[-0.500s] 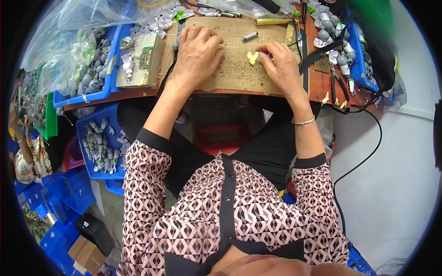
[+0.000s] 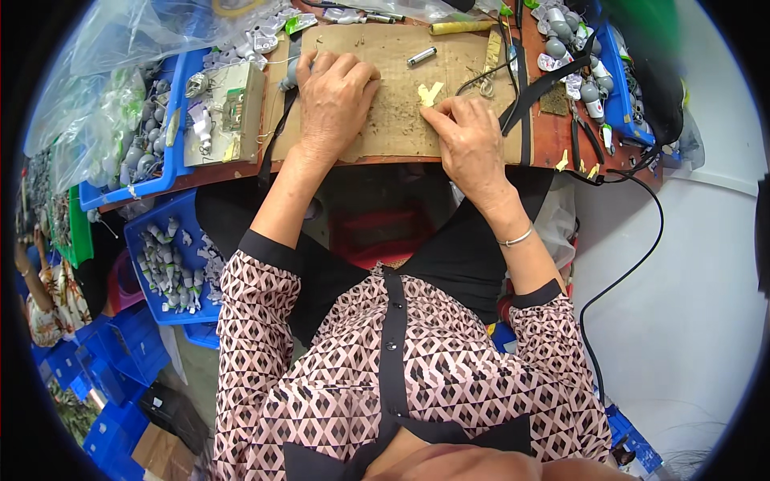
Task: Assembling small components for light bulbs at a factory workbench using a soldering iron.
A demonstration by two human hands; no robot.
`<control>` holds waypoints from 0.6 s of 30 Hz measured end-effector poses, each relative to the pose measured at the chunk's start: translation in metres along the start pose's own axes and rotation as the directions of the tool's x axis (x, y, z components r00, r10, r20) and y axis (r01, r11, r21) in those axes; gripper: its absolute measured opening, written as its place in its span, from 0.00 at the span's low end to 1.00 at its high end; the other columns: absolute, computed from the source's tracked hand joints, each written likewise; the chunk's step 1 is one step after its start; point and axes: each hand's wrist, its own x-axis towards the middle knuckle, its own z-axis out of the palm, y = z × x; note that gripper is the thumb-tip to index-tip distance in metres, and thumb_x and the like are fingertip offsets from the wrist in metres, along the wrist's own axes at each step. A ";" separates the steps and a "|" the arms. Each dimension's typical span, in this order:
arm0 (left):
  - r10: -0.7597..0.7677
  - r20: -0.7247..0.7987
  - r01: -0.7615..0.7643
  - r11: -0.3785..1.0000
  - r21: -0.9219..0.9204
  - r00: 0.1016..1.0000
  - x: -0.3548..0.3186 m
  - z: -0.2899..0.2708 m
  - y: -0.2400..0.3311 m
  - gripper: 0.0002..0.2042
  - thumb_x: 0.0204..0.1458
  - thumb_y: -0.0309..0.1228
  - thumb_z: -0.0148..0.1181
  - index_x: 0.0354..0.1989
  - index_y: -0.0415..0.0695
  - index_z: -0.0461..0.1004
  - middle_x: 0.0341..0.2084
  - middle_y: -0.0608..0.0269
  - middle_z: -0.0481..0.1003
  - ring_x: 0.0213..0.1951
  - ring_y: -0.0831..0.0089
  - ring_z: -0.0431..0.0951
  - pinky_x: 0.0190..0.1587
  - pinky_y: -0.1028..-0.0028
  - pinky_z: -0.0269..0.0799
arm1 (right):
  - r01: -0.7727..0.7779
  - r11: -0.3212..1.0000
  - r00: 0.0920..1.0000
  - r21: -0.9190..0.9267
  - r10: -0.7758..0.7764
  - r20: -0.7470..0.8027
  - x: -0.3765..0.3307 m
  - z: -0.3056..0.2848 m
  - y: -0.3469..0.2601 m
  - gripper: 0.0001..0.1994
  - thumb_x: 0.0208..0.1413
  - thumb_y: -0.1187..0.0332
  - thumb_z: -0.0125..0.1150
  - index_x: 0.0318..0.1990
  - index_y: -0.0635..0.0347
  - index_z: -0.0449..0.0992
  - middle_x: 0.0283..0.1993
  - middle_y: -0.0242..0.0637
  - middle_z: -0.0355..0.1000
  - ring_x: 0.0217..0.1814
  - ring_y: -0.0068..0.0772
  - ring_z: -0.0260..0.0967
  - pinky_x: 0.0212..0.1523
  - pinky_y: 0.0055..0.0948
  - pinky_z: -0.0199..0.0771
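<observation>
A brown cardboard sheet (image 2: pixel 401 120) lies on the workbench in front of me. My left hand (image 2: pixel 333 100) rests on its left part, fingers curled over something small that I cannot make out. My right hand (image 2: pixel 469 140) pinches a piece of yellow tape (image 2: pixel 429 92) near the sheet's middle right. A small metal cylinder (image 2: pixel 421 56) lies on the cardboard beyond the tape. A black strap (image 2: pixel 533 88) runs across the right side of the sheet.
Blue bins (image 2: pixel 164 172) with grey and white small parts stand at left and far right (image 2: pixel 613 88). A small circuit assembly on a beige box (image 2: pixel 233 104) sits left of the cardboard. A black cable (image 2: pixel 634 264) hangs at right. Another person's arm (image 2: pixel 36 280) shows far left.
My right hand has shifted slightly on the yellow tape; my left hand stays pressed on the cardboard.
</observation>
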 end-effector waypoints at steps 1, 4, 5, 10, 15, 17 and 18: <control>-0.008 -0.010 0.008 1.000 -0.029 1.000 0.000 0.000 0.002 0.05 0.47 0.31 0.69 0.30 0.50 0.78 0.28 0.70 0.74 0.41 0.67 0.74 0.59 0.58 0.57 | 0.009 1.000 1.000 -0.025 -0.009 0.003 0.000 0.000 0.000 0.16 0.49 0.79 0.60 0.47 0.57 0.80 0.40 0.36 0.71 0.46 0.41 0.68 0.47 0.39 0.67; -0.010 -0.032 0.008 0.997 -0.082 0.999 -0.002 -0.001 0.004 0.05 0.47 0.30 0.69 0.29 0.50 0.78 0.27 0.70 0.74 0.39 0.67 0.74 0.59 0.59 0.58 | 0.011 1.000 1.000 0.004 -0.011 0.000 0.000 0.000 0.001 0.13 0.51 0.79 0.60 0.45 0.57 0.80 0.40 0.36 0.71 0.45 0.41 0.68 0.47 0.39 0.67; -0.006 -0.043 0.001 0.994 -0.110 0.999 -0.003 -0.001 0.003 0.05 0.47 0.30 0.69 0.30 0.50 0.78 0.26 0.70 0.74 0.39 0.67 0.74 0.58 0.60 0.58 | 0.014 1.000 1.000 0.007 -0.014 -0.002 0.002 0.001 0.002 0.13 0.51 0.79 0.60 0.45 0.57 0.80 0.40 0.36 0.71 0.45 0.41 0.68 0.47 0.39 0.67; -0.005 -0.061 -0.005 0.987 -0.160 0.998 -0.003 -0.004 0.002 0.05 0.48 0.30 0.68 0.30 0.50 0.77 0.26 0.70 0.75 0.39 0.66 0.74 0.58 0.59 0.59 | -0.009 0.994 0.988 0.105 0.025 -0.150 0.018 -0.002 -0.004 0.07 0.54 0.75 0.62 0.41 0.59 0.78 0.38 0.37 0.72 0.43 0.42 0.69 0.45 0.40 0.67; -0.011 -0.066 0.000 0.986 -0.169 0.998 -0.003 -0.005 0.004 0.06 0.48 0.29 0.68 0.32 0.49 0.77 0.27 0.70 0.76 0.40 0.67 0.75 0.60 0.58 0.58 | -0.057 0.961 0.991 0.272 0.089 -0.104 0.050 0.018 -0.004 0.06 0.56 0.69 0.64 0.38 0.61 0.79 0.34 0.38 0.74 0.41 0.42 0.71 0.44 0.38 0.69; -0.017 -0.066 0.004 0.981 -0.194 0.998 -0.002 -0.006 0.004 0.07 0.48 0.28 0.68 0.34 0.49 0.77 0.28 0.70 0.76 0.40 0.67 0.75 0.60 0.58 0.58 | -0.091 0.936 0.990 0.340 0.123 -0.073 0.056 0.025 -0.004 0.07 0.56 0.67 0.64 0.36 0.61 0.79 0.33 0.39 0.75 0.40 0.42 0.71 0.43 0.38 0.70; -0.016 -0.067 0.003 0.982 -0.189 0.998 -0.003 -0.006 0.004 0.07 0.48 0.28 0.68 0.34 0.49 0.77 0.28 0.70 0.76 0.40 0.67 0.75 0.60 0.58 0.58 | -0.125 0.918 0.987 0.376 0.155 -0.049 0.058 0.028 -0.005 0.08 0.56 0.66 0.65 0.36 0.62 0.80 0.33 0.39 0.75 0.39 0.41 0.72 0.43 0.38 0.71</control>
